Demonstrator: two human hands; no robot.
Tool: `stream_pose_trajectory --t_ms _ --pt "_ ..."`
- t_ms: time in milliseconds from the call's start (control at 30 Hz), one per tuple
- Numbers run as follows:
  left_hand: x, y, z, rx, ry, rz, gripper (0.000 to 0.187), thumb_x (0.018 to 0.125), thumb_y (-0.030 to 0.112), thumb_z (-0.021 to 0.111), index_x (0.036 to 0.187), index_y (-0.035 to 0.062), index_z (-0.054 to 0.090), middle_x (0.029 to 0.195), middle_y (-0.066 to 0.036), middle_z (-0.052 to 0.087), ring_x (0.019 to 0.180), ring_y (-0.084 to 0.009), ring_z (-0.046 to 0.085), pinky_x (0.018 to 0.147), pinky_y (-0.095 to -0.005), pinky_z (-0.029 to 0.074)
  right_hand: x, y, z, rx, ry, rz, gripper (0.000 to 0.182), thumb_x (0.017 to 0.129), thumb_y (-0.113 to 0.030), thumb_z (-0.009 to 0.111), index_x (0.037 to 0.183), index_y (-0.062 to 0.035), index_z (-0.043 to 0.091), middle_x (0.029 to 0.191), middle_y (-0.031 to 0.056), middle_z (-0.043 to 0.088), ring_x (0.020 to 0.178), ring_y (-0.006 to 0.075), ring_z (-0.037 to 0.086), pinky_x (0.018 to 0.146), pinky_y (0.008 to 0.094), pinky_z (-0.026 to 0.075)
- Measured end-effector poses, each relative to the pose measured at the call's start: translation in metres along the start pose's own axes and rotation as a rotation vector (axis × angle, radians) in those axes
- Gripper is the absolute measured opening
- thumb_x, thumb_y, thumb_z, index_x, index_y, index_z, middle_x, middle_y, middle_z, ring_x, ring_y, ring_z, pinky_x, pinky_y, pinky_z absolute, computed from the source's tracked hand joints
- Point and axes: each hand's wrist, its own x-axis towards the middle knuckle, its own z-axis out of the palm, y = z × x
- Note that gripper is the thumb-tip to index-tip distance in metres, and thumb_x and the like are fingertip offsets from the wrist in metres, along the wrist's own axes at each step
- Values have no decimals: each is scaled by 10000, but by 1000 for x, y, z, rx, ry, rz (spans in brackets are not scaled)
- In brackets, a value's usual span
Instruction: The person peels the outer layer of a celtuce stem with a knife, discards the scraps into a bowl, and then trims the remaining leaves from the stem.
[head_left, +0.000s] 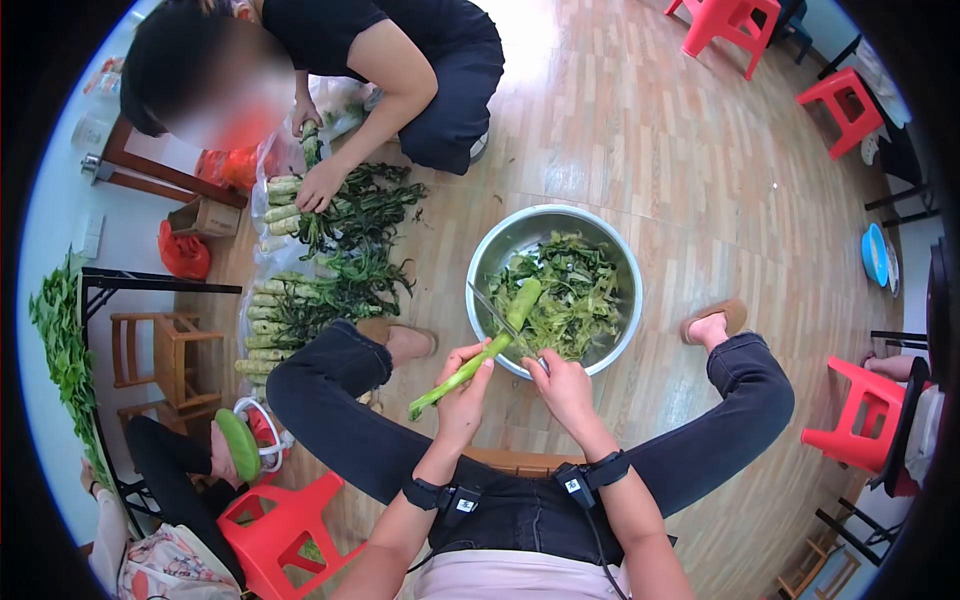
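My left hand is wrapped round a pale green celtuce stem, tilted with its thick end up over the bowl. A knife is in my right hand, its thin blade lying across the stem. Beneath both stands a large steel bowl, partly filled with green peelings and leaf scraps. To the left, several leafy celtuce stems lie in a row on a plastic sheet, partly behind my knee.
A co-worker crouches at the upper left, both hands on the celtuce. Red stools line the right side. At lower left are another red stool, a wooden chair and a seated person's leg. A blue basin sits far right.
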Motion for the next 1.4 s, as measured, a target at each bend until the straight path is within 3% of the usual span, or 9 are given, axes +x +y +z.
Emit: stream_pose_trajectory --t_ms 267,333,433,767,833,867,1033,1233,1400 --pt "0 -5 0 21 -9 9 218 861 47 576 1073 -2 553 1048 -65 598 878 -81 546 786 -221 438 19 34 27 85 8 121 378 862 -419 535 817 -52 614 607 183 587 637 371 604 571 443 464" --pt "3 -4 2 18 -6 29 233 858 51 583 1084 0 556 1032 -60 597 875 -83 544 780 -222 436 24 49 39 342 -35 207 401 869 -414 527 794 -28 606 609 184 573 607 347 589 553 413 439" --pt "16 -5 4 127 -12 34 256 852 61 596 1100 9 559 1017 -56 597 868 -96 547 777 -229 436 22 55 43 418 -53 251 402 876 -404 523 789 -21 603 595 167 559 574 313 568 536 386 413" --pt "48 -22 15 175 56 37 266 869 124 595 1112 22 559 925 -64 648 864 -118 591 765 -245 454 4 3 26 352 3 111 335 875 -376 546 871 -46 605 551 147 545 515 313 567 495 385 410" --pt "49 -23 14 187 65 49 269 874 136 593 1114 22 555 909 -65 652 860 -118 595 762 -249 457 6 1 31 379 32 169 268 880 -286 566 853 -21 596 520 111 482 457 176 453 465 323 364" --pt "48 -25 13 224 67 66 274 876 145 593 1118 22 552 909 -67 651 857 -117 594 759 -250 457 8 1 31 381 32 173 268 880 -286 566 853 -21 596 520 111 482 457 176 453 465 323 364" --pt "48 -34 12 263 94 144 282 884 168 594 1116 17 542 916 -68 644 837 -111 583 748 -244 455 12 6 40 227 73 142 304 880 -328 546 848 -32 605 560 170 551 525 337 563 497 392 414" --pt "45 -35 12 219 108 106 269 892 164 589 1099 3 531 930 -63 623 833 -92 559 744 -227 444 22 15 46 229 13 152 340 885 -382 517 895 -53 602 602 194 587 613 391 599 536 457 453" --pt "49 -35 8 240 116 154 244 881 151 603 1060 -1 536 895 -55 613 810 -93 555 728 -226 444 17 1 43 284 -3 141 341 884 -391 520 892 -59 600 601 191 587 610 388 601 529 458 450"
